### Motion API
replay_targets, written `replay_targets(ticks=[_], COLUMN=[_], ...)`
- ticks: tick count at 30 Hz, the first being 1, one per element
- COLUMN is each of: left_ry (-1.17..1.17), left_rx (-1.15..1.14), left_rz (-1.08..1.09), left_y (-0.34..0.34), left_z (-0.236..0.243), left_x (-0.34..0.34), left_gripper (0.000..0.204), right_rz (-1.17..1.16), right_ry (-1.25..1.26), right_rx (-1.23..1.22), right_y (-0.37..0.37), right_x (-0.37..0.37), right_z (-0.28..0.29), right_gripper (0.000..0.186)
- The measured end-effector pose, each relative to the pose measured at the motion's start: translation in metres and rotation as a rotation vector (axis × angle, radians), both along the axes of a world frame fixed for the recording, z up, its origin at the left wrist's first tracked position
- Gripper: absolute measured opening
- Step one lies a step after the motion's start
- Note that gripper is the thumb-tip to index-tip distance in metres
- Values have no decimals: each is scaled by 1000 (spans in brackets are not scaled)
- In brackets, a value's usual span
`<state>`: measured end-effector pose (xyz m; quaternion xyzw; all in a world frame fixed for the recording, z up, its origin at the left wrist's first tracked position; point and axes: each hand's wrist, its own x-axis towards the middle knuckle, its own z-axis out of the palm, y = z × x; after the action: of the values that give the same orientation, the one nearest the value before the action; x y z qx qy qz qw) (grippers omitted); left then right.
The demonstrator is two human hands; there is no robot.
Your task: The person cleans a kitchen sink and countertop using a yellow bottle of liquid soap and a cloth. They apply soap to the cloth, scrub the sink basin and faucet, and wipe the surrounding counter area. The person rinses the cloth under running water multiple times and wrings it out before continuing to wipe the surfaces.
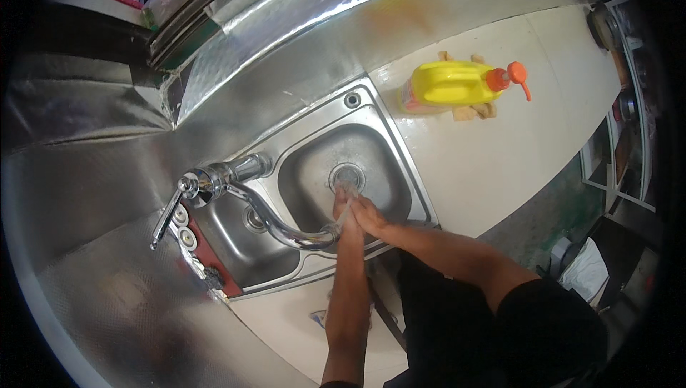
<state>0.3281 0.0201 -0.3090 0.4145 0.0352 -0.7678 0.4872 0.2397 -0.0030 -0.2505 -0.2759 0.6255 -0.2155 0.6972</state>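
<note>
My left hand point(344, 209) and my right hand point(368, 213) meet over the drain point(347, 175) in the right basin of the steel double sink point(384, 184). Running water from the curved chrome faucet point(293, 238) falls on them. The fingers of my right hand are curled against my left hand, whose fingers are partly hidden and blurred by the water. The faucet's lever point(167, 220) sticks out to the left, over the sink's back corner.
A yellow jug with a red pump point(450, 81) stands on folded brown material on the pale counter point(514, 152). Small round items point(187, 238) sit on a red strip beside the left basin. Steel sheeting point(100, 259) lines the walls; racks point(622, 145) stand far right.
</note>
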Motion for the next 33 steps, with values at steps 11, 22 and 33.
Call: replay_targets(ticks=[11,22,33], left_ry=[-341,-189,-1], left_rx=[227,119,8], left_rz=[159,76,-10], left_y=[-8,-14,-6], left_z=[2,12,-23], left_x=[-38,-21,12], left_gripper=[35,44,45], right_rz=[-97,-275,-199], right_ry=[-56,10,74], right_rx=[-105,-56,-259], right_y=[15,-12,27], right_x=[4,-16,12], right_z=[-8,4,19], right_gripper=[61,40,45])
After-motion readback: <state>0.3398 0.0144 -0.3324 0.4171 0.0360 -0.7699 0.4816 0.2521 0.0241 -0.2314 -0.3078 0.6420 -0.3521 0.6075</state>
